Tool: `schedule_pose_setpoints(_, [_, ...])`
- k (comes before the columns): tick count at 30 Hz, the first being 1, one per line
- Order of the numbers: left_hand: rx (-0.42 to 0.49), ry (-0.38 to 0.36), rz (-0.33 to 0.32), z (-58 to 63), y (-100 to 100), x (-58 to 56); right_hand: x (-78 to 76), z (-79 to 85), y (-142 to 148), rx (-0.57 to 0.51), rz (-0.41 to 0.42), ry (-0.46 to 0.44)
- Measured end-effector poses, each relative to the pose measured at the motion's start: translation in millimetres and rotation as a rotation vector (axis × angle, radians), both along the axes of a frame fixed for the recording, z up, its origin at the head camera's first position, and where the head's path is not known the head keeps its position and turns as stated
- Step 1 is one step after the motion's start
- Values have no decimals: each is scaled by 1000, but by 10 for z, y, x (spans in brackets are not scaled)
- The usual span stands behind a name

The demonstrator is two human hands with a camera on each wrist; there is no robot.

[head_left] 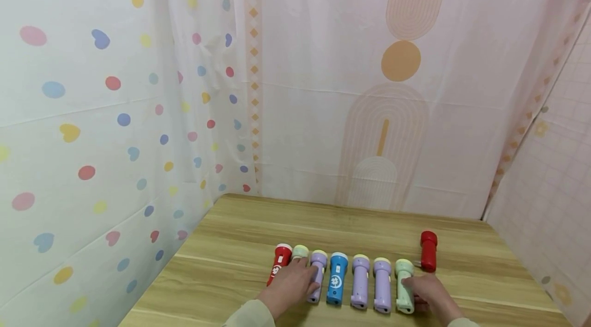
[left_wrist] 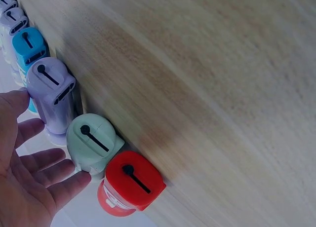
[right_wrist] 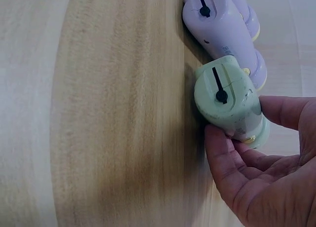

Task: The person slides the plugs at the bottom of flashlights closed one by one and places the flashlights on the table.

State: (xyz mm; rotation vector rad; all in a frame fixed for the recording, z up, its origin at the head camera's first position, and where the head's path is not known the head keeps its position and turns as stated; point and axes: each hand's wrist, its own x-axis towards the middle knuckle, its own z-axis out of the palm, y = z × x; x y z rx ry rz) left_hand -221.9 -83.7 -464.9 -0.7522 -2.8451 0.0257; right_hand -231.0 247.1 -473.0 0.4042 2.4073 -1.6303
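Note:
Several toy flashlights lie side by side in a row on the table. At the row's left end are a red flashlight (head_left: 280, 256), a light green flashlight (left_wrist: 94, 138) and a purple flashlight (left_wrist: 52, 84). My left hand (head_left: 290, 286) is over these, fingers spread and fairly straight; fingertips touch the green one and the thumb reaches the purple one. At the right end, my right hand (head_left: 433, 293) pinches another light green flashlight (right_wrist: 229, 96) between thumb and fingers. A blue flashlight (head_left: 337, 276) and two more purple flashlights (head_left: 360, 278) lie between the hands.
A separate red flashlight (head_left: 429, 252) lies behind my right hand, beyond the row's right end. The wood-grain table (head_left: 323, 219) ends at a patterned curtain (head_left: 300, 127) behind, with a dotted curtain (head_left: 115, 173) on the left.

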Motion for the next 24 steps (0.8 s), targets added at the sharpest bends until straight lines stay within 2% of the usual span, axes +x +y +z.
schedule_pose_setpoints(10, [-2,-42,1,-31,-2,-27,10,13,0,40,7,-19])
schedule_pose_setpoints(24, [-17,12,-32,-42,-34,-3,36,34,59,96,31,-31])
